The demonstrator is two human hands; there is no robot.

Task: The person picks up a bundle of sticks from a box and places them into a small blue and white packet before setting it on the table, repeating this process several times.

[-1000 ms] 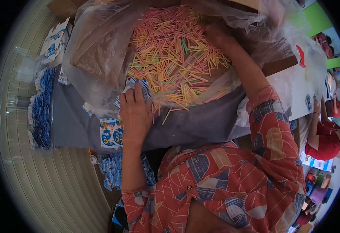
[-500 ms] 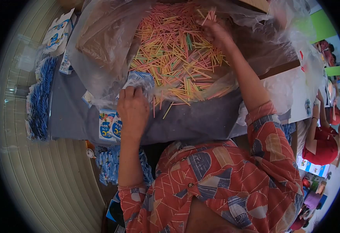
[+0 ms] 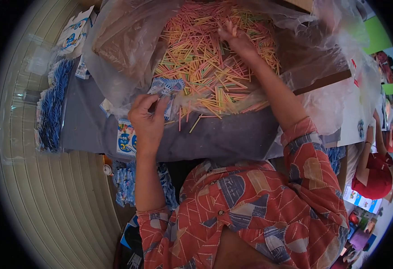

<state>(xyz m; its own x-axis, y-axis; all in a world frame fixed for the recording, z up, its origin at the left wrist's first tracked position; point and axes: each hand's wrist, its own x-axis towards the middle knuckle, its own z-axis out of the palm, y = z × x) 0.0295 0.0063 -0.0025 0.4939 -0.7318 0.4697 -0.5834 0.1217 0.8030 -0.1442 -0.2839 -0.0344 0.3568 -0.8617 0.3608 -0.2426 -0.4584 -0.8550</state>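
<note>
Colored sticks [image 3: 205,49], pink, yellow and green, lie in a loose heap in a box lined with clear plastic [image 3: 326,54]. My left hand [image 3: 147,117] pinches a blue-and-white packet [image 3: 167,87] at the near left edge of the heap. Over the upper right part of the heap is my right hand [image 3: 237,39], its fingers spread among the sticks; a pale stick or two may lie at the fingertips, too small to tell. Beside my left wrist, printed packets [image 3: 125,138] lie on the dark cloth [image 3: 192,145].
A long stack of blue packets [image 3: 52,107] stands at the left, below a white carton [image 3: 74,33]. More packets [image 3: 125,184] sit below the table edge. Slatted wall [image 3: 66,201] bounds the left side. A co-worker in red [image 3: 373,177] is at the far right.
My right hand has moved left and opened, and the bunch of sticks it held no longer shows. The fingers of my left hand have shifted on the packet, which now shows more.
</note>
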